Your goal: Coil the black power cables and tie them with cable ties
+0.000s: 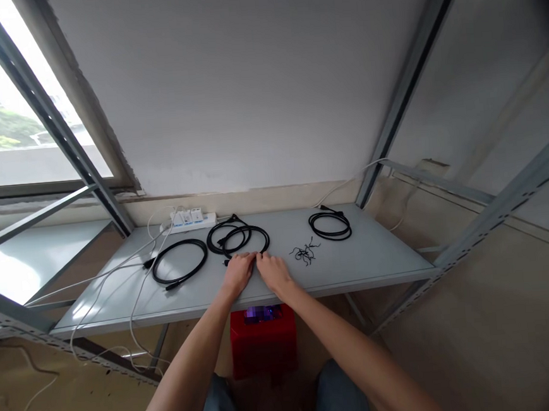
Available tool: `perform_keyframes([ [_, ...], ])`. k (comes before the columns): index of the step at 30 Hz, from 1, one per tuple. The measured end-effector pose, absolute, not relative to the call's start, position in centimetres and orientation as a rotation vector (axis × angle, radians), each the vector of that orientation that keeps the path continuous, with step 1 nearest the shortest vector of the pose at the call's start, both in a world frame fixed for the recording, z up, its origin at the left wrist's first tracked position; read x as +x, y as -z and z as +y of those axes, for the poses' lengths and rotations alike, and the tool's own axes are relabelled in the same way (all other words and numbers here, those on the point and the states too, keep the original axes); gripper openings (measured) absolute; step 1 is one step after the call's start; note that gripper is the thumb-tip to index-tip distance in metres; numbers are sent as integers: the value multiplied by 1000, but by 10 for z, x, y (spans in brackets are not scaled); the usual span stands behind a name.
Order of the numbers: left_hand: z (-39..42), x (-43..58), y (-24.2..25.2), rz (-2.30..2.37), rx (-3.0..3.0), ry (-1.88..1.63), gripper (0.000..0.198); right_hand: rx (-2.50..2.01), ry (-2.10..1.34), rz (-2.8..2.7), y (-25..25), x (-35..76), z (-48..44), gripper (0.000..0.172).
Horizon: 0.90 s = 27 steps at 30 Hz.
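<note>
My left hand [238,273] and my right hand [274,272] are side by side over the front of a coiled black power cable [268,237]. The fingers of both are closed on its near side, and the spot they grip is mostly hidden. That coil overlaps another coiled black cable [209,241] lying behind and to its left. Farther left rests a wider loop of black cable [206,254], its two ends sticking out to the left and front. To the right of my hands lies a small tangle of short black ties [305,252].
A neatly coiled black cable [330,234] lies at the right of the grey shelf [378,254]. At the back left stands a white power strip [204,222] with white cords running off the front edge. Metal posts frame both sides, and a red stool [264,349] sits below.
</note>
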<state>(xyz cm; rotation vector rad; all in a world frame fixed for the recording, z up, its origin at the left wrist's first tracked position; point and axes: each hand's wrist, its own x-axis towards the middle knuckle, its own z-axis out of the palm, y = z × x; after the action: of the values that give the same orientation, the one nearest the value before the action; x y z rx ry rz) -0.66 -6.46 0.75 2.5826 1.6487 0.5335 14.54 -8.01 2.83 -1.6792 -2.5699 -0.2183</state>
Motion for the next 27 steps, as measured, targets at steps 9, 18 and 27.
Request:
perform_keyframes([
  [9,-60,-5,-4,1716,2575,-508,28,-1399,458,-2737,-46,153,-70,29],
  [18,-65,-7,-8,1663,2566,-558,24,-1309,437,-2823,-52,147,-74,27],
  [27,-68,-5,-9,1677,2552,-611,32,-1599,-779,-1647,-28,146,-71,24],
])
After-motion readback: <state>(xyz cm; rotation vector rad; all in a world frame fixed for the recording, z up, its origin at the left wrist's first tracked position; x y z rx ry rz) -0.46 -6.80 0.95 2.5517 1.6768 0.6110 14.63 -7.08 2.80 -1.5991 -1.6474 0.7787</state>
